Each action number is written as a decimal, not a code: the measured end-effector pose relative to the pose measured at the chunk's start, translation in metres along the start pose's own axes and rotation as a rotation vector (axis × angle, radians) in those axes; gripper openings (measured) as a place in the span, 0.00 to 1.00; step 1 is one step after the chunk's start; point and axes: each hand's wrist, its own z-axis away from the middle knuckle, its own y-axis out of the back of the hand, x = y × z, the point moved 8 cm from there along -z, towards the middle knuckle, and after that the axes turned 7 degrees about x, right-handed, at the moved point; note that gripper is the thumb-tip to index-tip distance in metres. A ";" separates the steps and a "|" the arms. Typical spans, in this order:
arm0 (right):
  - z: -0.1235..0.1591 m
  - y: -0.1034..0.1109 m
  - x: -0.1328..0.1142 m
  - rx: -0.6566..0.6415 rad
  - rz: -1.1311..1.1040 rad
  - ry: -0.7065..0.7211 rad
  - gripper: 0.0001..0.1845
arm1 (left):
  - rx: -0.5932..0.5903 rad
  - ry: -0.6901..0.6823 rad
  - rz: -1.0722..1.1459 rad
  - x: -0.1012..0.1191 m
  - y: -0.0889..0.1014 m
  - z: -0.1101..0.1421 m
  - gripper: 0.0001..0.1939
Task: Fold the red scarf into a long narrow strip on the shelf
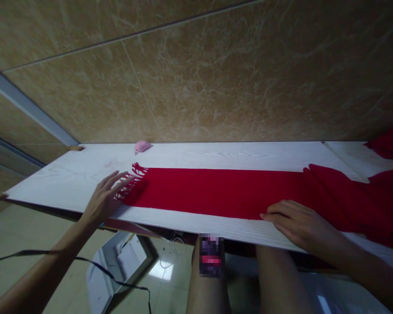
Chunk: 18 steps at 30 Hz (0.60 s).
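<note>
Bare forearms [49, 266] come closest to my camera, leading to the left hand [108, 194], fingers spread loosely at the fringe [137, 168] of the red scarf [212, 189], contact unclear, and the right hand [293, 218], which looks to pinch the scarf's near edge. I judge it soft, light and limp, best held by edges or corners. It lies on the white desk [216, 156], long axis left to right, fringe pointing left, right end rumpled. Beyond the scarf's fringe sits a pink trinket [142, 146].
</note>
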 end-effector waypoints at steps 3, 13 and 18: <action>0.001 -0.001 0.002 0.002 -0.033 -0.024 0.18 | 0.034 -0.121 0.039 0.016 0.004 0.002 0.21; 0.006 -0.004 0.004 0.030 0.018 -0.013 0.18 | 0.042 -0.132 0.203 0.030 0.015 0.004 0.17; 0.010 -0.007 0.005 0.057 0.056 0.000 0.17 | 0.087 -0.023 0.252 0.016 0.017 0.005 0.16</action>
